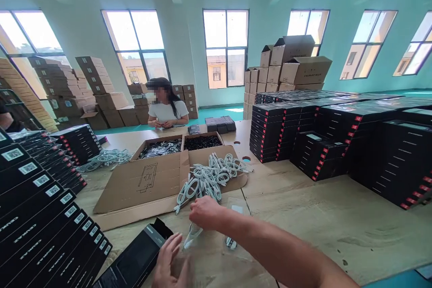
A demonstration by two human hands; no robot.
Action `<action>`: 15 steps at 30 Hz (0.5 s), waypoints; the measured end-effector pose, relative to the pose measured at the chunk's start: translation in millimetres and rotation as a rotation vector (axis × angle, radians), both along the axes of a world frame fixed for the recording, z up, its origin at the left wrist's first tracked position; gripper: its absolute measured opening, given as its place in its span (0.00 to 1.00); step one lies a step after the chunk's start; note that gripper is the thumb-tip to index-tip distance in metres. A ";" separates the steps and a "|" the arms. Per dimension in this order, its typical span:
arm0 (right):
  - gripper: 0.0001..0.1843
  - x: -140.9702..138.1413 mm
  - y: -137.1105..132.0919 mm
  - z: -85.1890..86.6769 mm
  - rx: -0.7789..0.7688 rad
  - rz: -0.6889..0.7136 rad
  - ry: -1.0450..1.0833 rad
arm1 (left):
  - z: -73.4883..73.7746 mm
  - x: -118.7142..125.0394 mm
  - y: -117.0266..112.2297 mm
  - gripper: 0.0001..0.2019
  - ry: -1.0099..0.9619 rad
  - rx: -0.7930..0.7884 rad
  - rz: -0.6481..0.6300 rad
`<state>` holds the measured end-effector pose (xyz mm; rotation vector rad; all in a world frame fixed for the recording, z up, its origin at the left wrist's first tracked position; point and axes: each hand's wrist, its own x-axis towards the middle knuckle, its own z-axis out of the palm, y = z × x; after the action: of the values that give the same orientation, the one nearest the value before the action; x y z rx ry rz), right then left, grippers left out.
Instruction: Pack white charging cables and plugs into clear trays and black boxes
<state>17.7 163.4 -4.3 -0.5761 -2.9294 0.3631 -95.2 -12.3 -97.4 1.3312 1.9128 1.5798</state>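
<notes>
My right hand (206,212) is closed at the front edge of a heap of white cables (211,173). Below its fingers hangs a coiled white cable (192,235), which it grips. To the lower left, my left hand (168,263) has its fingers spread, thumb slightly blurred, and holds nothing. It is beside a black product box (135,258) with its end flap up; whether the fingers touch the box I cannot tell. Under my right forearm lies a clear plastic bag (232,243) with small parts inside, partly hidden by the arm.
Stacked black boxes (40,220) stand close on the left, and more black boxes (388,157) fill the right. An opened carton (141,184) holds small packets and black parts. A co-worker (168,105) sits across the table. Brown cartons (297,69) rise behind.
</notes>
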 end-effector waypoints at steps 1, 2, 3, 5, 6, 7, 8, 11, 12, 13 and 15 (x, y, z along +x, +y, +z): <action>0.08 6.3 1.7 2.2 -0.022 -0.033 0.036 | 3.6 1.6 -1.0 0.26 -0.146 0.062 0.075; 0.06 13.0 2.1 3.7 -0.054 -0.069 0.078 | 8.2 3.8 -1.2 0.29 -0.280 0.124 0.144; 0.04 19.3 0.7 4.3 -0.097 -0.101 0.121 | 14.0 6.7 -0.4 0.31 -0.398 0.178 0.193; 0.07 29.1 -8.0 2.9 -0.193 -0.145 0.187 | 29.4 14.9 4.0 0.33 -0.596 0.217 0.161; 0.11 32.2 -15.0 1.2 -0.259 -0.159 0.222 | 38.4 19.9 7.4 0.32 -0.689 0.200 0.090; 0.14 34.6 -23.1 -0.4 -0.367 -0.168 0.273 | 47.7 25.5 11.2 0.32 -0.785 0.151 -0.010; 0.16 36.8 -31.6 -1.5 -0.517 -0.175 0.343 | 56.8 31.2 15.1 0.31 -0.868 0.104 -0.084; 0.21 46.3 -53.4 1.4 -1.053 -0.184 0.586 | 79.5 45.9 24.2 0.27 -1.001 0.011 -0.155; 0.20 51.4 -57.9 4.5 -1.147 -0.189 0.634 | 85.3 49.2 25.4 0.25 -1.020 -0.003 -0.134; 0.17 57.1 -60.9 8.2 -1.151 -0.211 0.659 | 90.4 51.7 25.6 0.24 -1.032 -0.016 -0.106; 0.13 68.6 -63.1 15.7 -1.002 -0.321 0.726 | 99.0 55.5 23.0 0.24 -1.039 -0.058 -0.077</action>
<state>86.3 100.3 11.4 -0.7639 -1.7744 1.5984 -39.7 10.7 1.6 0.3613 1.2033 1.6564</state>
